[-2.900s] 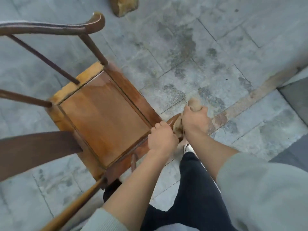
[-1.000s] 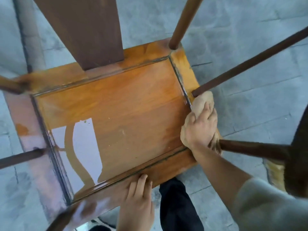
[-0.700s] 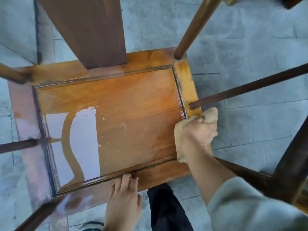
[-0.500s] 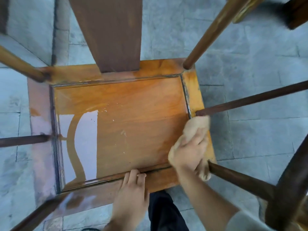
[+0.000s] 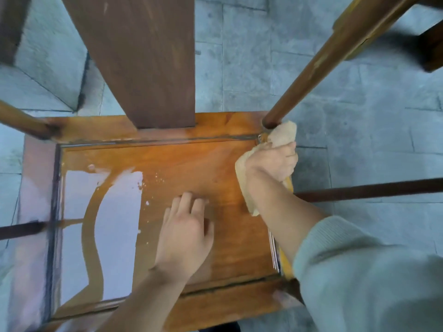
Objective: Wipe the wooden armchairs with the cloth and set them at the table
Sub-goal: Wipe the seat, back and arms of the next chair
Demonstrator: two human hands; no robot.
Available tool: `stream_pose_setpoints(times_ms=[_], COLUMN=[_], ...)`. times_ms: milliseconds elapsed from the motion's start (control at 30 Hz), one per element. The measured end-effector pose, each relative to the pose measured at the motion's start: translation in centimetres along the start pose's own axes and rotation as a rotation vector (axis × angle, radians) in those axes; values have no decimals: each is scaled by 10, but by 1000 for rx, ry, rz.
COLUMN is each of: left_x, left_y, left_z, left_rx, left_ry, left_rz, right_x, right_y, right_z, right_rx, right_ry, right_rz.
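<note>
Grey stone floor (image 5: 359,116), wooden armchair (image 5: 191,168) seen from above, backrest far.
Cloth (image 5: 281,134) bunched at seat's far-right corner, trailing near; right hand (image 5: 273,161) fingers curled round it. Left hand (image 5: 184,236) flat on seat, fingers straight.

Wooden armchair (image 5: 182,168) seen from above, left hand (image 5: 184,238) flat on its glossy seat, right hand (image 5: 273,161) gripping tan cloth (image 5: 282,133) at the back right post, grey stone floor (image 5: 359,130).

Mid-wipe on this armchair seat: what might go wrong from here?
1. The right hand pushes the cloth against the base of a back post; knuckles may jam there.
2. The seat panel looks glossy, perhaps wet; the left hand pressing flat on it might slip.
3. The cloth's trailing end may catch on the side spindle.
</note>
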State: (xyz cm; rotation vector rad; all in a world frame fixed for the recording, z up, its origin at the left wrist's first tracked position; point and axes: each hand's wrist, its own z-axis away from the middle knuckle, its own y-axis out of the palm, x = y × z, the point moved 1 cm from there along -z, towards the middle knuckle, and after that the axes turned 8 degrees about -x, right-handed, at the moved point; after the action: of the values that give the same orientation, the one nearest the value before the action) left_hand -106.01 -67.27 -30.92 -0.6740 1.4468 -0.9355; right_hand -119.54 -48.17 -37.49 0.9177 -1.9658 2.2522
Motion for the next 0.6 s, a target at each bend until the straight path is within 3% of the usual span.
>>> stream_pose_setpoints(times_ms=[167,233,367,533,600], left_x=[27,43,54,57,58], left_y=[-41,-63,-107,-123,-117], left_z=[-79,-110,-152,-169,-168], left_rx=[-195,-333,-659,-501,-461], left_ry=[-10,-142,-552,-499,-450], left_rz=[-1,32,388,487,533], right_x=[14,10,-6,38,75], right_y=[2,2,-5,20,33], right_z=[-28,-18,53,32,-3], right_rx=[-2,-8,64,187,275], right_ry=[-201,-283,-476,-1000,-1029], right_rz=[52,29,5,142,260])
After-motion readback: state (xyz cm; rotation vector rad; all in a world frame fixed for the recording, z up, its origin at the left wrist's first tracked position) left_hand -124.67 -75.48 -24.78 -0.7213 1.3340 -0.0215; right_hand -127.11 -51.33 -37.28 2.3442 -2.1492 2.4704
